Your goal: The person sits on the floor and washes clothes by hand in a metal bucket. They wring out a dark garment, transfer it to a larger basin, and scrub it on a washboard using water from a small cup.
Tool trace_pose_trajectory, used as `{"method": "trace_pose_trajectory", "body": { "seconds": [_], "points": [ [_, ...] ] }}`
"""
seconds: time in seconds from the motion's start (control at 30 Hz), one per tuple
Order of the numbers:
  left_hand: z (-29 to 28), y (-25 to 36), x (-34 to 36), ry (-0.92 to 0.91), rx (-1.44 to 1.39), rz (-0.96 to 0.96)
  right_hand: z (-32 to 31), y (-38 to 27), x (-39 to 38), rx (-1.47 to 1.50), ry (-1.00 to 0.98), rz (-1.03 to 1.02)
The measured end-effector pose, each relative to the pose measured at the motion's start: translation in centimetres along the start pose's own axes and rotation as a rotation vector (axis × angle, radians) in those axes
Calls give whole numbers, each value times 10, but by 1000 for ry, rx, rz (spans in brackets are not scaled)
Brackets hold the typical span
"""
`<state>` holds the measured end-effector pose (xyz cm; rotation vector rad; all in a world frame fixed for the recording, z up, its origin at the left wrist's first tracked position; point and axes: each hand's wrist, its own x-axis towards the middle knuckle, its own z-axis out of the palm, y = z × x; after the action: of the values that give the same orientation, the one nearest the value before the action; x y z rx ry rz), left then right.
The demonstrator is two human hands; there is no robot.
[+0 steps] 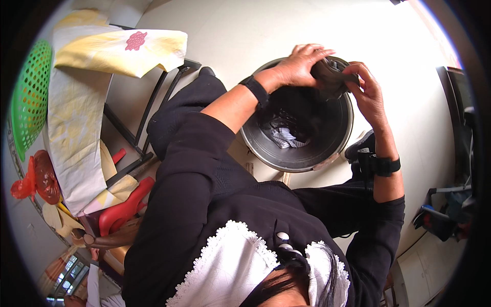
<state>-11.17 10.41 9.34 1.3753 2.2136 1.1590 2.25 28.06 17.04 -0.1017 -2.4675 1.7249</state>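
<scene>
Between my legs stands a round dark grey tub [335,135]. Over its far rim, both hands are closed on a bunched dark grey cloth [332,79]. My left hand [296,67] wraps the cloth's left side, with its fingers stretched across the top. At the other side, my right hand [369,94] pinches a fold between thumb and fingers. Inside the tub lies a dark mass [286,105], too dark to make out, and a striped white and blue cloth [285,138] near the bottom. Black straps circle both my wrists.
On the left, a yellow and white patterned cloth [76,123] drapes over a black metal frame [134,138]. Beside it are a green perforated basket [30,102] and a red plastic bag [23,184]. Another person's white sleeve [93,286] shows at lower left. Dark furniture [458,107] stands far right.
</scene>
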Motion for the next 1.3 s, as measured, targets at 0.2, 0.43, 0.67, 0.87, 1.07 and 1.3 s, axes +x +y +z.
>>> {"method": "trace_pose_trajectory", "body": {
  "seconds": [0.2,0.43,0.67,0.87,1.07,1.3],
  "points": [
    [-27,9,0,-17,-439,-191,18,-13,17,382,-3,36],
    [-67,12,5,345,-59,117,16,-25,22,215,-1,47],
    [-19,22,7,223,42,306,-40,-7,-16,-163,-70,118],
    [46,10,1,61,276,89,-25,83,-63,-504,17,429],
    [44,7,-10,305,196,-231,-22,108,-74,-118,74,450],
    [88,39,-27,21,-1130,-1079,-14,85,-69,-158,61,411]
  ]
}}
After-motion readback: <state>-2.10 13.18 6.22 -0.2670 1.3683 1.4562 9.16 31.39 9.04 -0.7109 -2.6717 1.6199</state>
